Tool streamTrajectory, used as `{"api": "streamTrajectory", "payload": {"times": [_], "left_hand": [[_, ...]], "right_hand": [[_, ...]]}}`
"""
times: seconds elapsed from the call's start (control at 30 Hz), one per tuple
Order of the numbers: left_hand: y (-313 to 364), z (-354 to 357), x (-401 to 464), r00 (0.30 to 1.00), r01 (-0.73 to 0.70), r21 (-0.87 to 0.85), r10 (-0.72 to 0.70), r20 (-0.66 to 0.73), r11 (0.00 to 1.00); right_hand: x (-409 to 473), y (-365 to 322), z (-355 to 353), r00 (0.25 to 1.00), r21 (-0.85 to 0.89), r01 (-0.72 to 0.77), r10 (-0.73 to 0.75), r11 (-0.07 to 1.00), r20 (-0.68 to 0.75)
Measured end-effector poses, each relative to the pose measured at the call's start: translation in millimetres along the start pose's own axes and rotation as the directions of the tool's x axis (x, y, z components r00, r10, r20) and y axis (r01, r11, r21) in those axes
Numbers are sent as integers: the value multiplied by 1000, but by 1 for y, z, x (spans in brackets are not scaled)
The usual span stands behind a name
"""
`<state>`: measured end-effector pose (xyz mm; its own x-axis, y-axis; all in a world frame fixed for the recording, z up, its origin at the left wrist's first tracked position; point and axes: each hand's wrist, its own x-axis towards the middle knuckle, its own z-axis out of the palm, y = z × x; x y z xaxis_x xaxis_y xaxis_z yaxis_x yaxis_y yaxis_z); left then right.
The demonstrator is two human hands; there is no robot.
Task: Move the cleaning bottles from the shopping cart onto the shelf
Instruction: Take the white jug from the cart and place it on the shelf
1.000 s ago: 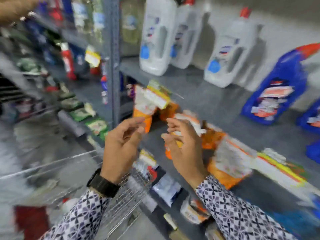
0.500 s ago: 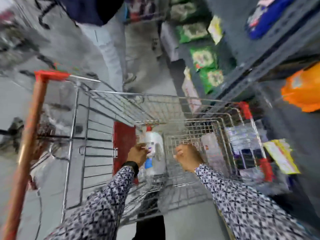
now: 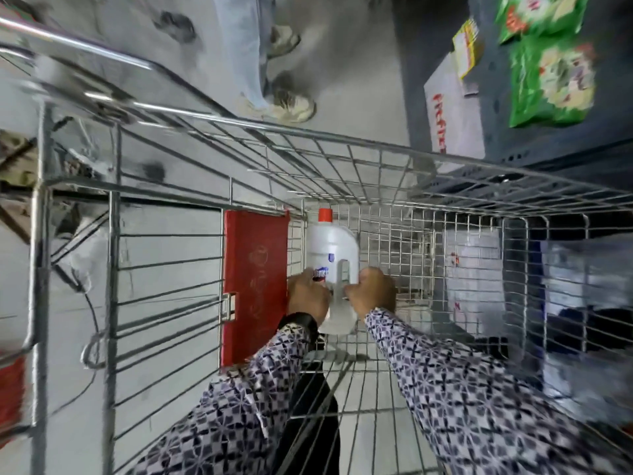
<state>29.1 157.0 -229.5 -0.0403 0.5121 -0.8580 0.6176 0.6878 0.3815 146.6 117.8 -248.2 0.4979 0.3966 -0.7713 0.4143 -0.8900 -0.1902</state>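
Red flap [image 3: 255, 286]: a red plastic panel stands against the left wall of the shopping cart [image 3: 342, 145], beside the bottle; it looks like the folded child seat. An embossed mark shows on it, too faint to read.

Left hand [image 3: 306, 298]: wrapped round the lower left side of the bottle, fingers curled against the label, a dark wristband at the wrist. It seems placed to steady the body while the other hand takes the weight.

White bottle [image 3: 334, 265]: the task's thing, a white jug with a red cap, inside the cart basket, in the corner next to the red flap and toward the cart's far wall. The cap points away from the person. Whether it stands on the wire floor or is already raised off it, I cannot tell.

Bottle label: a blue and red brand mark peeks out above the left hand; blurred, so the name is unreadable. A small blue mark sits higher on the body.

Right hand [image 3: 371, 293]: closed on the moulded handle side of the bottle, fingers hooked toward the handle slot. A two-handed hold suits a heavy, full jug.

Step in hand: likely gripping the bottle to lift it out toward the shelf.

White box [image 3: 455, 125]: beyond the cart's far right corner, with red lettering down its side, not legible.

Green packets [image 3: 548, 80]: lying on the shelf [image 3: 603, 138] at upper right, print too smeared to read.
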Motion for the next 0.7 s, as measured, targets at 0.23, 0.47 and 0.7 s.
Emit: {"api": "streamTrajectory", "payload": {"times": [0.23, 0.47, 0.7], "left_hand": [[-5, -1, -18, 1000, -14, -121, 16, 10, 993], [30, -12, -91, 959, -51, -307, 132, 252, 950], [84, -16, -243, 748, -329, -323, 453, 484, 888]], "right_hand": [[-8, 5, -19, 1000, 33, -16, 16, 999, 7], [-109, 33, -106, 995, 309, -50, 75, 950, -70], [-255, 88, -191, 945, 607, 130, 88, 784, -315]]}}
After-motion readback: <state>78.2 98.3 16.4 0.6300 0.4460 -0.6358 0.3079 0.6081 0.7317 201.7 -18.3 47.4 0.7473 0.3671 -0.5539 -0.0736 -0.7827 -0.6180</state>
